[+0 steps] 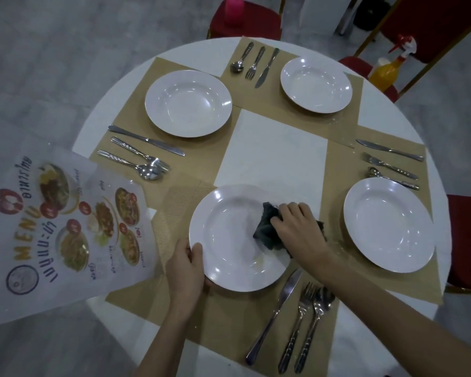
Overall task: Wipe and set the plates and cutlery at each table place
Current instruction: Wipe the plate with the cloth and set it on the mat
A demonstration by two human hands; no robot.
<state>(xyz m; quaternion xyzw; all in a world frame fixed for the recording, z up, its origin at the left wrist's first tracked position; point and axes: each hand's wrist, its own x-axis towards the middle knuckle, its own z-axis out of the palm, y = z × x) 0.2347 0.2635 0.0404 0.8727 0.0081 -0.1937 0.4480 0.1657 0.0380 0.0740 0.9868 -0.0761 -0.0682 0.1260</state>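
near knife (273, 317), fork (299, 317), spoon (317, 319) | menu (65, 229) left | spray bottle (389, 68) far

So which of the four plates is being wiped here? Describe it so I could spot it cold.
On the round white table, look at the place setting nearest the camera. Its white plate is gripped at the rim by the left hand, while the right hand presses a dark cloth onto it. The other three plates are untouched.
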